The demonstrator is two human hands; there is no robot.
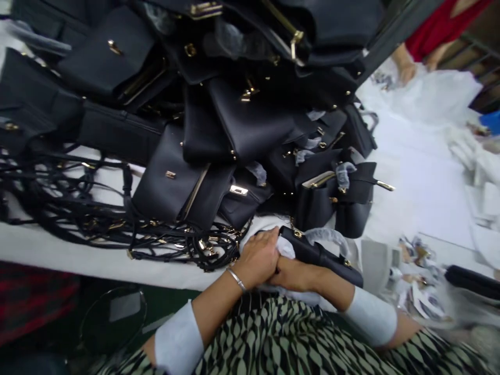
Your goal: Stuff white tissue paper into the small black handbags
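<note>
Head view, only view. The left hand, a thin metal bangle at its wrist, lies palm-down over white tissue paper at the near table edge; the fingers are curled, pressing the paper against one end of a black handbag, low centre of the frame. The right hand sits just under and against the left, tucked at the same end of the bag; its fingers are hidden, so whether it grips bag or paper cannot be told. Judged: the two hands close together steady the bag at the edge, close to the body, while the paper is packed. The bag is smooth, matte, leather-like, boxy, with gold fittings and a handle wrapped in clear film, probably against scuffing. Behind it, filling the upper centre, a loose heap of like black handbags, flaps and gold clasps at all angles. Left centre, a tangle of black straps with gold clips on the white table cover. White sleeve guards cover both forearms. Upper right, another person's hand rests on white sheet material.
</note>
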